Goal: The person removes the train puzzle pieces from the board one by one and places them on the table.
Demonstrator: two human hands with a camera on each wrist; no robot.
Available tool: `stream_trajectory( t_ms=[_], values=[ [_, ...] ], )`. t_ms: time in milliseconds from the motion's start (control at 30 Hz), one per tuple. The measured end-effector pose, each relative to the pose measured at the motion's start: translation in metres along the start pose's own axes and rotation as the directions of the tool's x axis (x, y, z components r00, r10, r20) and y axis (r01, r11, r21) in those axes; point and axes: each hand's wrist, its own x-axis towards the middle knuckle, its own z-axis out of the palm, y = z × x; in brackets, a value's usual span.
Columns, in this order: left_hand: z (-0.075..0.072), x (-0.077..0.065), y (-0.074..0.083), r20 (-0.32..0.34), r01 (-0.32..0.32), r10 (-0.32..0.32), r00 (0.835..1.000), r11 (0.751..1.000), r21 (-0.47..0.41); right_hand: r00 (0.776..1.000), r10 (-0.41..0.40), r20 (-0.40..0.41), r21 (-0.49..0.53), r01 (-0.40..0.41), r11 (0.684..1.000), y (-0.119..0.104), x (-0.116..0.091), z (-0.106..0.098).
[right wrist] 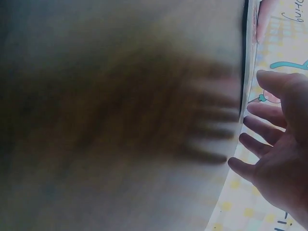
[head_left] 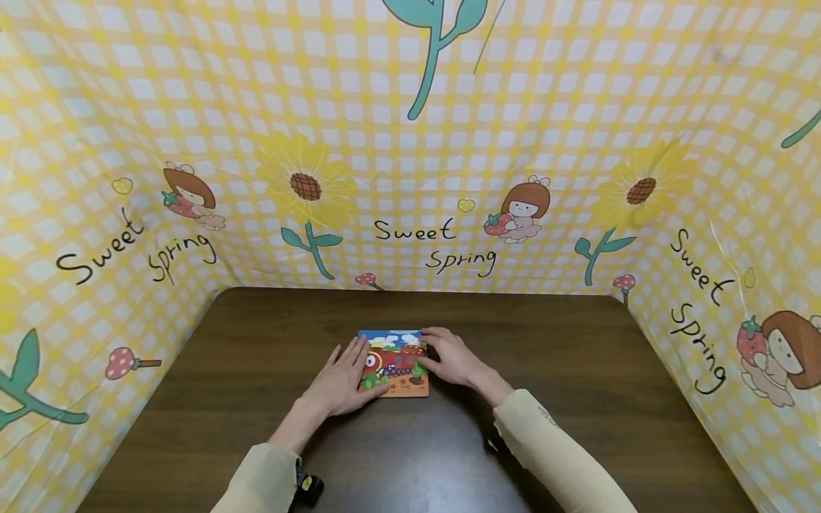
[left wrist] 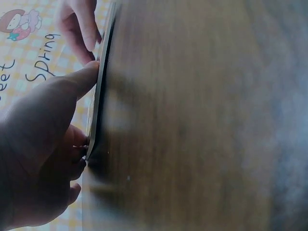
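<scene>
The words "Sweet Spring" are printed in black, handwritten-style letters on the yellow checked cloth (head_left: pixel 410 153). In the head view they can be read three times — once each on the left, back and right sides, slanting upward on the left and downward on the right. In the left wrist view, "Spring" is turned sideways beside a cut-off "eet"; in the right wrist view, only "pring" is shown — lower strokes there cannot be read.

2 hands (left wrist: pixel 41 139) (left wrist: pixel 79 24) lie along a thin board (left wrist: pixel 96 115) on a wooden table (left wrist: pixel 192 120).
</scene>
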Motion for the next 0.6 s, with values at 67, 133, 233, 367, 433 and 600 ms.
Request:
stream_trajectory(
  t_ms=[67,133,233,367,433,600],
  values=[
    [0.0002,0.0002,-0.0001,-0.001,0.002,-0.002,1.000,1.000,0.003,1.000,0.003,-0.003,-0.011,-0.003,1.000,0.0007,0.0000,0.0008],
    [0.0006,0.0005,-0.0005,-0.005,0.000,0.000,1.000,1.000,0.000,1.000,-0.002,-0.006,-0.012,0.002,1.000,0.0012,-0.0003,0.0008],
    [0.0013,0.0007,-0.0012,-0.006,-0.002,0.002,1.000,1.000,0.003,1.000,-0.012,-0.002,-0.014,0.012,1.000,0.0008,-0.0017,-0.0007],
    [0.0039,0.0013,-0.0027,-0.005,0.000,0.000,1.000,1.000,0.010,0.999,-0.033,0.020,-0.027,0.034,0.999,0.0002,-0.0040,-0.0025],
    [0.0048,0.0017,-0.0035,-0.005,0.002,-0.002,1.000,1.000,0.012,0.999,-0.040,0.028,-0.031,0.041,0.999,0.0001,-0.0046,-0.0027],
    [0.0050,0.0023,-0.0041,-0.009,-0.001,0.001,1.000,1.000,0.010,0.999,-0.037,0.032,-0.038,0.038,0.999,-0.0014,-0.0038,-0.0022]
  ],
)
